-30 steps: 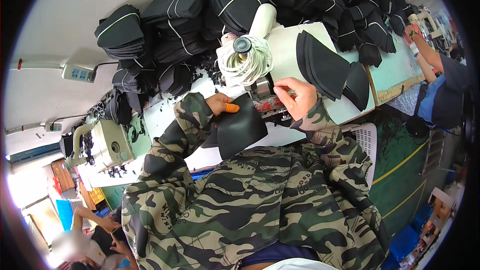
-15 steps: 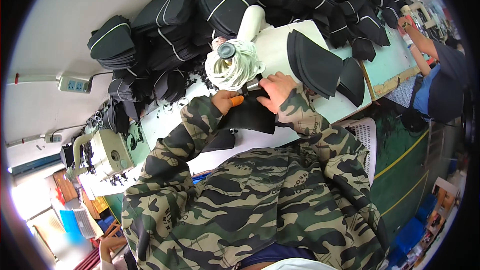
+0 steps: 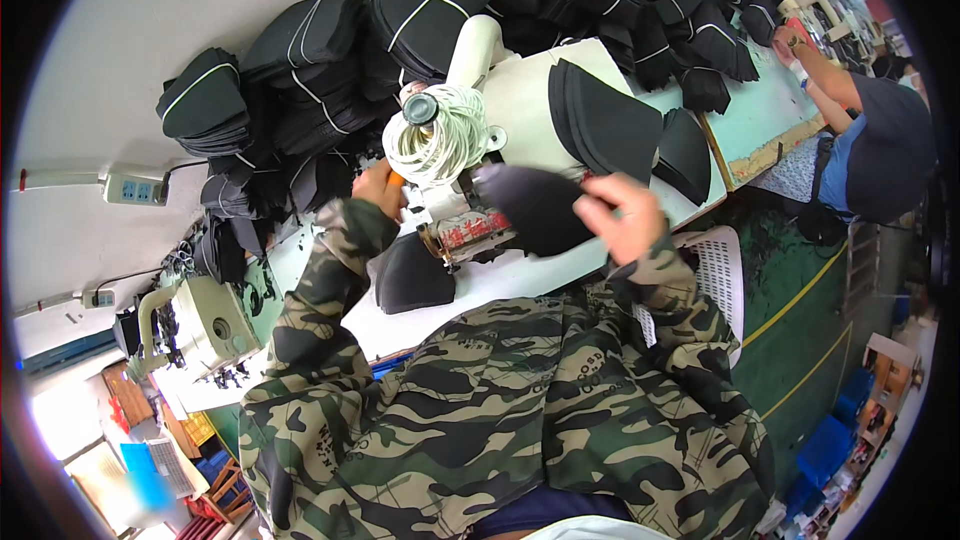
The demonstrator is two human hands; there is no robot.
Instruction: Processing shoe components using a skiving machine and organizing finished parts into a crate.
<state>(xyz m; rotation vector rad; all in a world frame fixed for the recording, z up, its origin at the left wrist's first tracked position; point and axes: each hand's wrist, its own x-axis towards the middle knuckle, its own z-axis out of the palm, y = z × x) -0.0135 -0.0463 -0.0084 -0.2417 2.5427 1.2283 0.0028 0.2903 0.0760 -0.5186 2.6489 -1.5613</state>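
My right hand (image 3: 628, 218) pinches the edge of a black, curved fabric panel (image 3: 540, 208), held just right of the sewing machine head (image 3: 468, 230); the panel is smeared by motion. My left hand (image 3: 376, 188), with an orange finger cover, is on the machine's other side, beside a coil of white cord (image 3: 440, 145). Its fingertips are partly hidden behind the machine, so their grip does not show. Another black panel (image 3: 415, 278) lies on the white tabletop (image 3: 500, 285) below the left hand. A fanned stack of black panels (image 3: 605, 120) rests right of the machine.
Tied bundles of black panels (image 3: 305, 35) are piled along the wall. A white basket (image 3: 722, 285) stands at the table's right edge. A second machine (image 3: 215, 320) is at the left. A co-worker (image 3: 890, 145) works at the far right.
My hands have moved apart: the right one has drawn the black panel rightward off the machine head, and the left has shifted left. The machine head and the panel below it are now uncovered.
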